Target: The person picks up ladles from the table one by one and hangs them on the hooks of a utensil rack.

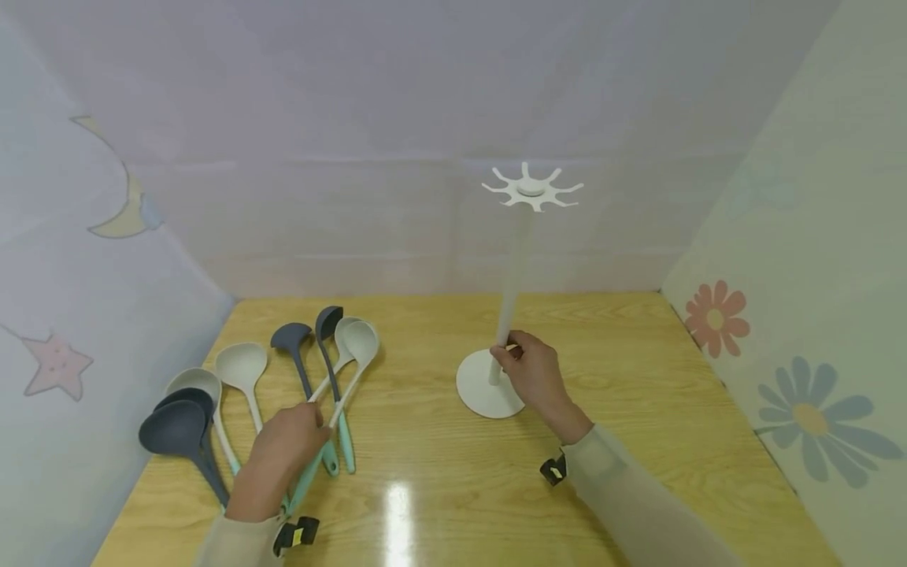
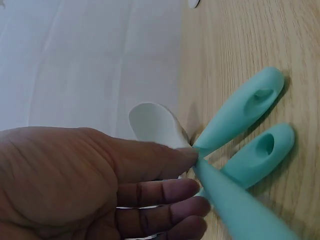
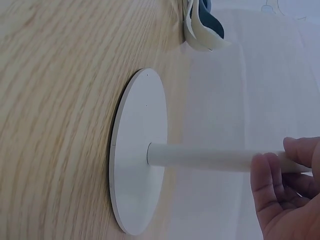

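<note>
On the left part of the worktop [image 1: 418, 449], the left hand [image 1: 279, 449] holds a white ladle [image 1: 362, 342] in a pinch, with the thumb and fingers [image 2: 167, 190] near the place where the white stem meets the green handle [image 2: 237, 202]; the bowl of this ladle is directed away from the person, and a second white ladle [image 1: 342, 339] is just beside it, partly covered by it. Two dark ladles [image 1: 329, 321] are also near this hand; their green handles [image 1: 346, 445] lie on the worktop, to the right of the hand. Farther to the left, four more utensils [image 1: 168, 428] lie together, two white and two dark, and the dark ones overlap.

Well apart from these, to the right, the white stand [image 1: 512, 276] is on the worktop, on its round base [image 1: 482, 394]; the right hand [image 1: 536, 374] grips its pole low, above the base, with the fingers curled around it; at the top, several prongs [image 1: 569, 190] spread outward, and they carry nothing.
</note>
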